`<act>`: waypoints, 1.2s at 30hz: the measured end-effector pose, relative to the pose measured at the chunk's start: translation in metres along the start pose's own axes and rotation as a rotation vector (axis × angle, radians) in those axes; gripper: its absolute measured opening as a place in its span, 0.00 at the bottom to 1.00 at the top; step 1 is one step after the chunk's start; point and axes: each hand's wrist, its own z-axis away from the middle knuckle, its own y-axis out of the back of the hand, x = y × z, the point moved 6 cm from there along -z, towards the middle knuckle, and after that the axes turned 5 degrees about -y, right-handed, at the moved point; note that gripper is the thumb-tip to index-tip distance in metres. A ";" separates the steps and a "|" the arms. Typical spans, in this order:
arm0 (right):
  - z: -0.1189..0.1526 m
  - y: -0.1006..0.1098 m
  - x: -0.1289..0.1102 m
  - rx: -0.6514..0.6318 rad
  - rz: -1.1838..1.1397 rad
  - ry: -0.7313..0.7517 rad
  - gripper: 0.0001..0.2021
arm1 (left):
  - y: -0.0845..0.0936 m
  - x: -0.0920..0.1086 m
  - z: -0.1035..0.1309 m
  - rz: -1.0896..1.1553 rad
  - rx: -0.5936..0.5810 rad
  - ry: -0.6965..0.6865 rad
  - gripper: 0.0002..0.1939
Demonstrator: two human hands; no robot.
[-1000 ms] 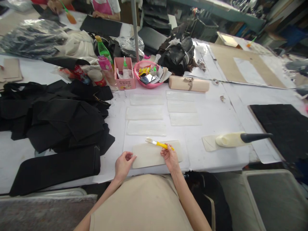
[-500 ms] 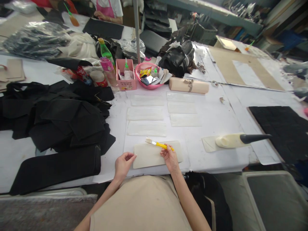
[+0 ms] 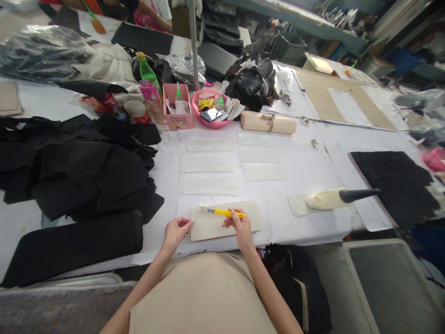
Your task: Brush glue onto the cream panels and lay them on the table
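Observation:
A cream rectangular piece (image 3: 212, 225) lies flat at the near edge of the white table (image 3: 313, 171). My right hand (image 3: 238, 226) grips a small yellow-handled brush (image 3: 219, 211), whose bristles rest near the piece's upper left corner. My left hand (image 3: 175, 232) pinches the piece's left edge, fingers curled. Several more pale rectangular pieces (image 3: 208, 184) lie in two columns just beyond.
Black fabric pieces (image 3: 86, 176) are piled at the left. A cream glue bottle with a black nozzle (image 3: 333, 198) lies to the right. Behind stand a pink box (image 3: 178, 107), a pink bowl (image 3: 212, 109), bottles and a beige roll (image 3: 268, 123). Other people work at the far end.
The brush has swung slightly left, its bristles now nearer the piece's left end. My left hand stays on the edge. The view shifted a little.

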 end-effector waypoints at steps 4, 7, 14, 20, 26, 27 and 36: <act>0.002 -0.019 0.004 -0.021 0.102 0.021 0.16 | -0.001 -0.002 -0.001 0.058 -0.022 0.005 0.19; 0.001 -0.026 0.009 -0.020 0.131 0.021 0.16 | -0.001 -0.001 -0.001 0.070 -0.033 -0.003 0.18; 0.006 -0.014 0.008 0.066 0.196 0.044 0.17 | -0.001 0.004 0.002 0.077 -0.028 0.009 0.20; 0.019 -0.007 -0.001 0.128 0.227 0.075 0.17 | -0.001 0.003 0.001 0.074 -0.031 0.022 0.19; 0.017 -0.018 0.004 0.092 0.241 0.072 0.17 | -0.001 0.001 0.000 0.072 -0.034 0.000 0.19; 0.016 -0.012 0.004 0.128 0.244 0.080 0.18 | -0.001 0.001 0.000 0.069 -0.032 0.000 0.19; 0.024 0.072 -0.021 0.457 0.286 0.171 0.20 | 0.000 -0.003 0.001 0.039 -0.015 -0.021 0.20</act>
